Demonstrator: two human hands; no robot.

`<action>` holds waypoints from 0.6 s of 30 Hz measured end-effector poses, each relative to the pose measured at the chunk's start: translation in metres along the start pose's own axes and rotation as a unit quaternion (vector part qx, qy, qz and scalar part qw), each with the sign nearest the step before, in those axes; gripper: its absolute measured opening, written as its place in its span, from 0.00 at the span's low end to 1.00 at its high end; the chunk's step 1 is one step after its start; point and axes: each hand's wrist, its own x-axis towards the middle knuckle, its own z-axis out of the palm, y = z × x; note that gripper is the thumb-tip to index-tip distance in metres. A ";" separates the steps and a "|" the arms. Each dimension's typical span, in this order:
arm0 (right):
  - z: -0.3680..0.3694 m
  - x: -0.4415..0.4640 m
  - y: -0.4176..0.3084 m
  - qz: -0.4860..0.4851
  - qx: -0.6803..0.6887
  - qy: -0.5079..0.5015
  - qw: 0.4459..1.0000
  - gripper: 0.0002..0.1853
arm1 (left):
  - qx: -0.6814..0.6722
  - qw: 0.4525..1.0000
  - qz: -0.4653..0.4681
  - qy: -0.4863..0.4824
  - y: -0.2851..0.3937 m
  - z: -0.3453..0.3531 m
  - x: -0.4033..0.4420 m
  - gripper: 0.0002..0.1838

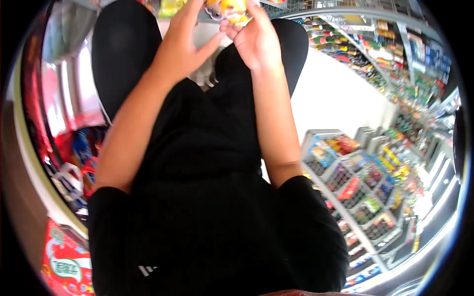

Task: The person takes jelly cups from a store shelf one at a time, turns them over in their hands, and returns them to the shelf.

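Looks like the packet (229, 7)'s getting handled: right hand (259, 42)'s holding it, can't tell if left hand (183, 42)'s gripping too. Next move's probably needing steadiness.

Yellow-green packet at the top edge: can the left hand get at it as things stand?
Probably yes: the yellow-green packet shows close beside the left hand with nothing visible between, though the yellow-orange package may occupy it.

A shop (stocked shelves (345, 216)).
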 end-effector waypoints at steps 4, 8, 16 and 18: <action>-0.016 0.024 -0.001 0.001 -0.078 0.089 0.993 0.21 | 0.030 0.997 -0.078 0.001 -0.036 0.013 0.001 0.35; -0.009 0.060 -0.014 -0.017 -0.253 0.111 0.961 0.21 | -0.231 0.927 -0.277 -0.101 -0.043 0.031 0.000 0.31; -0.039 0.216 -0.036 -0.043 -0.728 0.123 0.673 0.27 | -0.381 0.798 -0.343 -0.318 -0.017 0.011 0.021 0.45; -0.012 0.234 -0.038 0.071 -0.844 0.165 0.505 0.34 | -0.406 0.791 -0.330 -0.318 -0.019 0.021 0.023 0.46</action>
